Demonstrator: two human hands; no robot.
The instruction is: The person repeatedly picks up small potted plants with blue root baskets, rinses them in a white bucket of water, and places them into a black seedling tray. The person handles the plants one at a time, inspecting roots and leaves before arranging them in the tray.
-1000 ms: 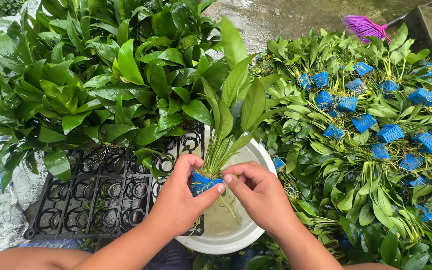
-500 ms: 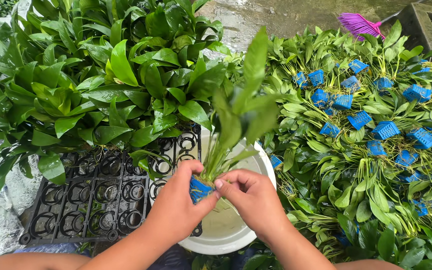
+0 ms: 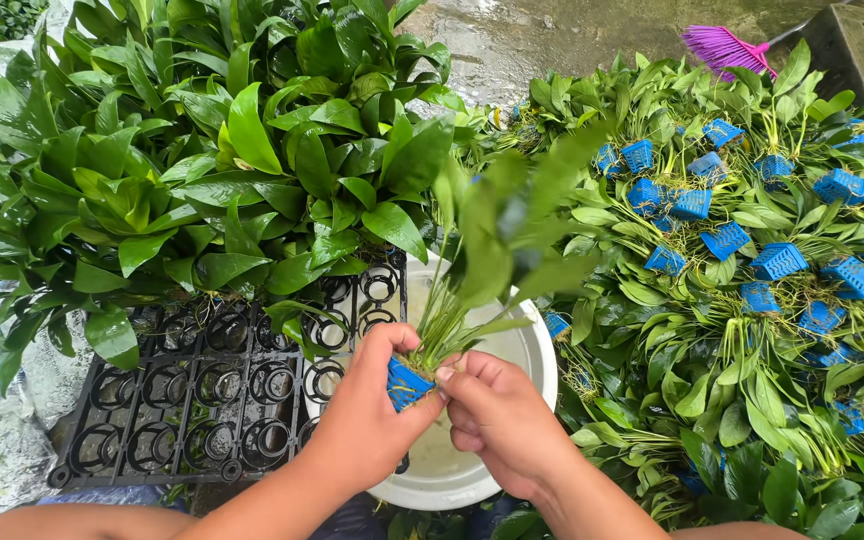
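A small blue net pot [image 3: 407, 384] with a leafy green plant [image 3: 492, 250] is held in the closed grip of the left hand [image 3: 367, 425], while its rim is pinched by the right hand [image 3: 497, 420], both above a white basin [image 3: 527, 350]. Just beyond, a black tray [image 3: 212, 400] is partly filled with potted plants [image 3: 202, 150]. Farther right, a heap of plants in blue pots [image 3: 752, 250] is seen, with a pink broom [image 3: 727, 45] behind.

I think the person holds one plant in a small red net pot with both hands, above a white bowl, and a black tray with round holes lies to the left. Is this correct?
Not quite: the head view shows the net pot is blue, not red. The rest stands: the left hand and right hand hold the plant above the white bowl, with the black tray to the left.
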